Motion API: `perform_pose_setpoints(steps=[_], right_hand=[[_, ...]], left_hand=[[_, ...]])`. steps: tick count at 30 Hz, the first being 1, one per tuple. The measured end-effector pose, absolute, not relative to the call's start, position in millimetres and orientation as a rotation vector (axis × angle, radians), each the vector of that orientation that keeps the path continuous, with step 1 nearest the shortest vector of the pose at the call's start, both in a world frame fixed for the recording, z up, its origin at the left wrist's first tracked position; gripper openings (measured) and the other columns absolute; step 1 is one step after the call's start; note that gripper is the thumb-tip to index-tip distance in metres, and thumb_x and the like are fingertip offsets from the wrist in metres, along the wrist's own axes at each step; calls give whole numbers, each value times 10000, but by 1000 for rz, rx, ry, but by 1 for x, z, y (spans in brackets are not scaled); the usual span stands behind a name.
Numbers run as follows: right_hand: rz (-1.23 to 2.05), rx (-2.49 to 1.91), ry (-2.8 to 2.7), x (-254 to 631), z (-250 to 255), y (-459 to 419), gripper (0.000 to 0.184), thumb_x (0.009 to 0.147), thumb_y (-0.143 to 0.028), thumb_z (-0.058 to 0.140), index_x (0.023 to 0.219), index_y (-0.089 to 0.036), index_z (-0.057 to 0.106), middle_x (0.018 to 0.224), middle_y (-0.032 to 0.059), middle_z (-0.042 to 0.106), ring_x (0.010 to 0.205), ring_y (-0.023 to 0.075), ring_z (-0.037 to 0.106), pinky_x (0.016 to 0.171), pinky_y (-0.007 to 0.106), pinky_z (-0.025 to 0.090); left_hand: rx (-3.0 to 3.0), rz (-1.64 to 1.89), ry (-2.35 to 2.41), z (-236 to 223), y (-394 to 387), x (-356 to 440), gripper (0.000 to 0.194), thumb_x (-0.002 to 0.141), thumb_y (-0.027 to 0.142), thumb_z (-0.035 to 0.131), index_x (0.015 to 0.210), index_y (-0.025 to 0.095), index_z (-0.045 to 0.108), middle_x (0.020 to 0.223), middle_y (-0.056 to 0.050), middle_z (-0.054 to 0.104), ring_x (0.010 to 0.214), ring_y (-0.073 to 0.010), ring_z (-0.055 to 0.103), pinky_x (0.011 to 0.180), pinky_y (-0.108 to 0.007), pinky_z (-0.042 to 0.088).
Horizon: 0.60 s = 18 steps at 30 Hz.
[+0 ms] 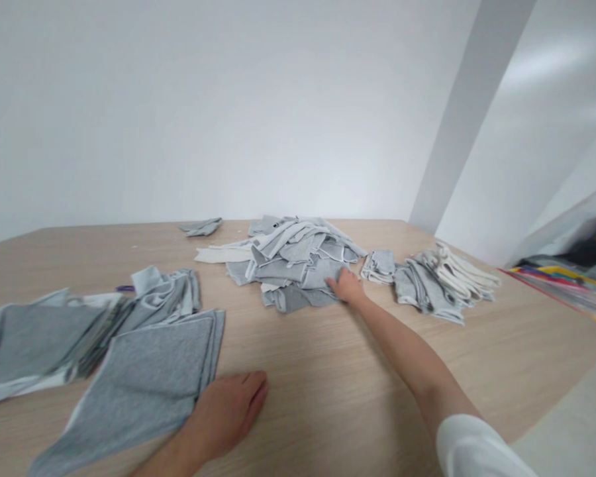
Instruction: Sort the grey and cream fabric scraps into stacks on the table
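At the near right edge of the heaped grey cloths (298, 255), my right fingers (341, 281) spread slightly, thumb apart; I can't tell whether they grip. Left of them, nearer me, my left fingers (255, 391) lie together beside folded grey cloth (151, 371).

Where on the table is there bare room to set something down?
Bare tabletop shows between left hand and right forearm, between the middle heap and left cloths, and nearer the person than the right pile. Crowded: from the heap through the small stack to the right pile, and across the left cloths.
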State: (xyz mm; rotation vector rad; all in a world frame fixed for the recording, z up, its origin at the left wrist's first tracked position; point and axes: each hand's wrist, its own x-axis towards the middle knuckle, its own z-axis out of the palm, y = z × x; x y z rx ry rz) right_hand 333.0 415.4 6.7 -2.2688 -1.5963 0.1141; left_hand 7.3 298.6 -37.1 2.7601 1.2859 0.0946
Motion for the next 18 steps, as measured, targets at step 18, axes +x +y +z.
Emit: perform_pose_setpoints(steps=[18], right_hand=[[64,-2071,-1140,343,12,423,348,947,-333,364,1070,-110,600,1081,172,636,1097,287,555,1030,473,302]], left_hand=[[2769,67,1280,-31,294,8,363,971,325,286,960,194,624,887,-94,708,829,-249,669,721,-336,460]])
